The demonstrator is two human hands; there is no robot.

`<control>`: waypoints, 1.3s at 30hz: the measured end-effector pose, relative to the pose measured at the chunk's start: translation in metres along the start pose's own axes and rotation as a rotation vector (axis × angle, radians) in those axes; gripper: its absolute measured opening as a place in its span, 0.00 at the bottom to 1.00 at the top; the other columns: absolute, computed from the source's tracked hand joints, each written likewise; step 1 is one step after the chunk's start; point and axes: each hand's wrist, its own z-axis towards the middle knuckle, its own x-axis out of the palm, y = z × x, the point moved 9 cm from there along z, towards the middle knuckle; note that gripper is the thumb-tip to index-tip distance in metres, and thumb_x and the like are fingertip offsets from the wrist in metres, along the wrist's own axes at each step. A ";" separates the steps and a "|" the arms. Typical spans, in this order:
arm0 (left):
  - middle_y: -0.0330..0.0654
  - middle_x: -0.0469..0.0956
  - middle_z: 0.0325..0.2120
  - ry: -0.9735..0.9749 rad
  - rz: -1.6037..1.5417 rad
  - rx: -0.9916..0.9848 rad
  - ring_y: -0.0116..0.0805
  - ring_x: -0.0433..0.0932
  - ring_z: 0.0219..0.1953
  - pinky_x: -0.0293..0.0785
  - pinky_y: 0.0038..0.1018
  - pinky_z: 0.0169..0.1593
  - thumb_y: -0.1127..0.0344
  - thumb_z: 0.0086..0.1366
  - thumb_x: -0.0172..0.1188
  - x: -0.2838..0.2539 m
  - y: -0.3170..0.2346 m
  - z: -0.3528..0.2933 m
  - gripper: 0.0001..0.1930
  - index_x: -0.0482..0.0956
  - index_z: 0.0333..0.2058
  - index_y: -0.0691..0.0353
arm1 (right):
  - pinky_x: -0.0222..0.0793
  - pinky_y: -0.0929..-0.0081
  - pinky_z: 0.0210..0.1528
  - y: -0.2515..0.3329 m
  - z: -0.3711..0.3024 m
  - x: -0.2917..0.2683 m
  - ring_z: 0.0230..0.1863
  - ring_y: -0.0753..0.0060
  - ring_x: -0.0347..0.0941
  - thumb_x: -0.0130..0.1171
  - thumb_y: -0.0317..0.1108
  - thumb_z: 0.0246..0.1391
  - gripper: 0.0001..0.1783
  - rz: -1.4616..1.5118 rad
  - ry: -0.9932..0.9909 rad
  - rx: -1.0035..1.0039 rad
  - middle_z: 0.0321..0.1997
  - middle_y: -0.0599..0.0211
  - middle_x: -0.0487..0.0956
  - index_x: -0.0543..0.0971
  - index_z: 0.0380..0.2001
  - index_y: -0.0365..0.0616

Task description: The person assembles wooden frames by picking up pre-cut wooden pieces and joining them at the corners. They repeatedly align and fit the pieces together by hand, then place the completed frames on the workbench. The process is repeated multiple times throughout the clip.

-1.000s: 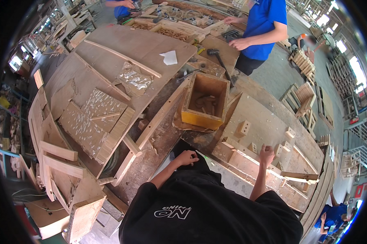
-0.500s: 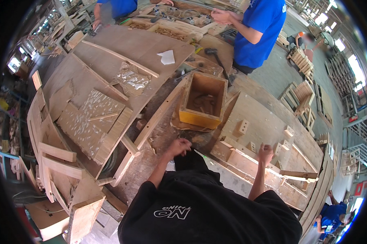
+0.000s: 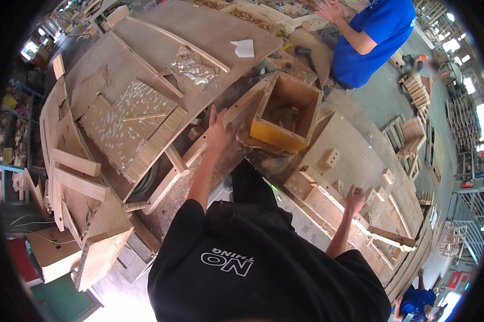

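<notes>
My left hand (image 3: 218, 133) reaches over a long wooden rail (image 3: 243, 103), fingers stretched out and apart, with nothing seen in it. It is just left of a wooden box (image 3: 278, 135) with a yellow front, which has small brown pieces at its bottom. My right hand (image 3: 354, 200) is closed above the right-hand board (image 3: 354, 145); whether it holds anything is hidden. Near that hand lie small wooden blocks with drilled holes, among them one block (image 3: 330, 159) and another block (image 3: 381, 194). A thin wooden strip (image 3: 328, 194) runs along the board's near side.
A large panel (image 3: 199, 27) on the left carries glue-spotted cardboard (image 3: 140, 112) and thin strips. Curved wooden pieces (image 3: 75, 161) are stacked at far left. Beyond the box lies a black-headed hammer (image 3: 305, 52). A co-worker in a blue shirt (image 3: 376, 43) stands at the back.
My left hand has moved forward and left from near my body to the rail, its fingers straightening. My right hand stays closed in about the same place. The view has shifted.
</notes>
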 end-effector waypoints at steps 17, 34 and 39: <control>0.49 0.80 0.22 0.716 -0.147 -0.305 0.51 0.81 0.30 0.76 0.42 0.36 0.50 0.65 0.55 0.077 0.013 -0.145 0.17 0.81 0.35 0.59 | 0.75 0.58 0.39 0.010 0.000 -0.002 0.33 0.55 0.82 0.60 0.48 0.52 0.17 0.006 0.001 0.006 0.29 0.57 0.84 0.83 0.30 0.43; 0.54 0.80 0.31 0.910 -0.222 -0.188 0.50 0.80 0.36 0.75 0.40 0.40 0.62 0.58 0.63 0.106 0.010 -0.168 0.13 0.78 0.41 0.61 | 0.76 0.58 0.36 0.008 -0.002 -0.007 0.32 0.53 0.82 0.62 0.45 0.51 0.15 0.039 -0.017 -0.030 0.27 0.56 0.83 0.81 0.29 0.43; 0.53 0.80 0.29 0.932 -0.226 -0.233 0.48 0.80 0.33 0.75 0.38 0.38 0.62 0.58 0.64 0.106 0.011 -0.167 0.13 0.80 0.40 0.61 | 0.76 0.58 0.35 0.003 -0.001 -0.005 0.31 0.53 0.82 0.63 0.45 0.51 0.15 0.040 -0.024 -0.013 0.27 0.56 0.83 0.81 0.28 0.43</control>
